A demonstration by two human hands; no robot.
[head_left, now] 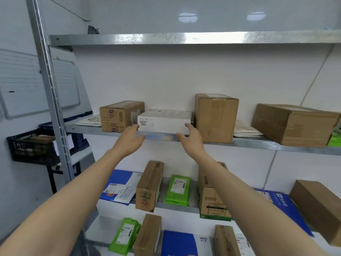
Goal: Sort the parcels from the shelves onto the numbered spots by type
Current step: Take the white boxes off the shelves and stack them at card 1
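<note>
A flat white box (164,121) with a small printed label lies on the middle shelf (258,142), between two brown cartons. Both my arms reach up to it. My left hand (130,138) is at the box's lower left corner, fingers straight and touching its edge. My right hand (190,138) is at the lower right corner, thumb up against the box's right end. Neither hand has closed round the box. Brown cartons (120,115) (215,117) (295,124) stand on the same shelf.
Lower shelves hold green pouches (178,190), blue mailers (120,183) and more brown cartons (148,185). White padded envelopes (246,130) lie on the middle shelf. A black crate (31,146) and a whiteboard (36,85) are at the left, past the metal upright (49,85).
</note>
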